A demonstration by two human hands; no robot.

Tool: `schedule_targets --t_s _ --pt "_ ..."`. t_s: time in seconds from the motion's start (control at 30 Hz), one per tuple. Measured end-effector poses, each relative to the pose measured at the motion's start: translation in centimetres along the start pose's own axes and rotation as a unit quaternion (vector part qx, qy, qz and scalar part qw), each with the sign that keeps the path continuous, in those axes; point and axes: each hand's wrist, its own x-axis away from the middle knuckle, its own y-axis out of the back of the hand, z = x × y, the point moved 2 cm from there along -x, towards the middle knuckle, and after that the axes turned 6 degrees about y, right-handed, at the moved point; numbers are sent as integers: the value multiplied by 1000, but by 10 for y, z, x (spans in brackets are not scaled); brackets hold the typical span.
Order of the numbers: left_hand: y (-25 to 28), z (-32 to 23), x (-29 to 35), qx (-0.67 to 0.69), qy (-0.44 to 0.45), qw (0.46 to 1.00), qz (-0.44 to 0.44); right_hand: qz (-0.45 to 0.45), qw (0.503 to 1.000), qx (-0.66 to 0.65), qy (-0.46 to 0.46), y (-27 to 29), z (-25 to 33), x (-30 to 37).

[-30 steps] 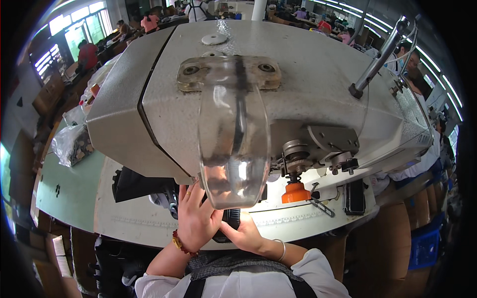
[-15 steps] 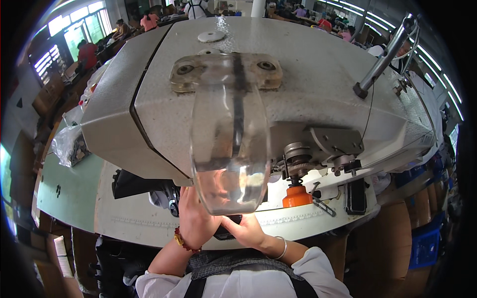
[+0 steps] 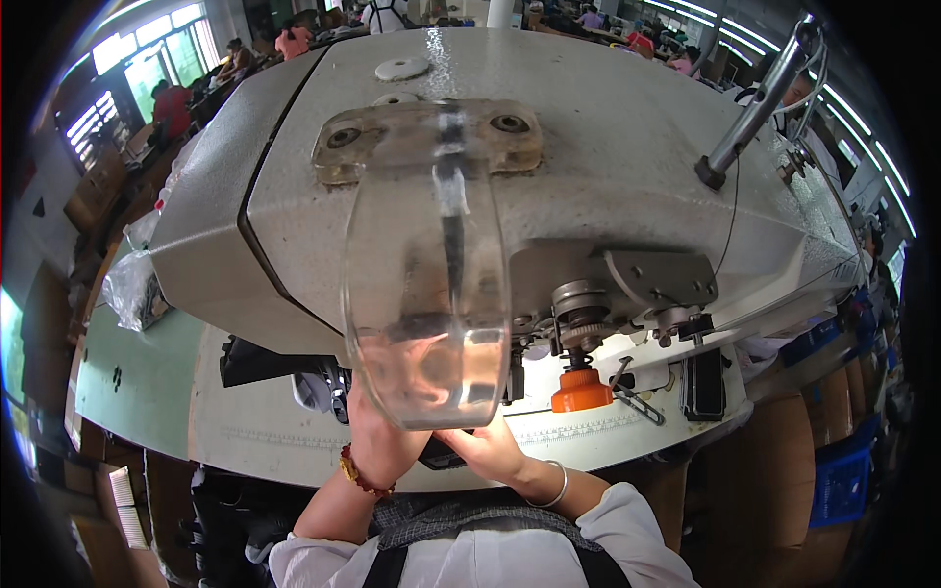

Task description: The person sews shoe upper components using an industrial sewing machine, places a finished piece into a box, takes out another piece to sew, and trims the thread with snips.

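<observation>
A large off-white sewing machine head [image 3: 588,108] fills the upper middle. From it hangs a clear plastic shield [image 3: 426,284], which bends and blurs what lies behind. My left hand [image 3: 377,441] reaches up under the shield's lower edge; its fingers are hidden or distorted there. Close beside it, my right hand [image 3: 493,453] points inward, its thumb over a small black piece [image 3: 441,457] between the two hands. The right hand's other fingers are mostly covered. What the black piece is, I cannot make out. The needle area is hidden behind the shield.
An orange cap [image 3: 581,390] hangs under the machine, right of my hands. A black holder [image 3: 703,385] lies on the right of the white table [image 3: 284,412]. Black material [image 3: 260,363] lies left, a plastic bag [image 3: 127,289] farther left. Other people sit in the background.
My view has shifted slightly, so the machine and shield appear a little farther left. Both hands stay close together at the shield's lower edge; less of my left hand shows outside it.
</observation>
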Motion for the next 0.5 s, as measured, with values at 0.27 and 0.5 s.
schedule_targets --t_s 0.27,0.5 --pt "-1 3 -2 -26 -33 999 -25 -17 1000 -15 -4 3 -2 -1" --pt "-1 4 3 -6 19 1000 10 -96 983 -155 -1 -5 -10 -5"
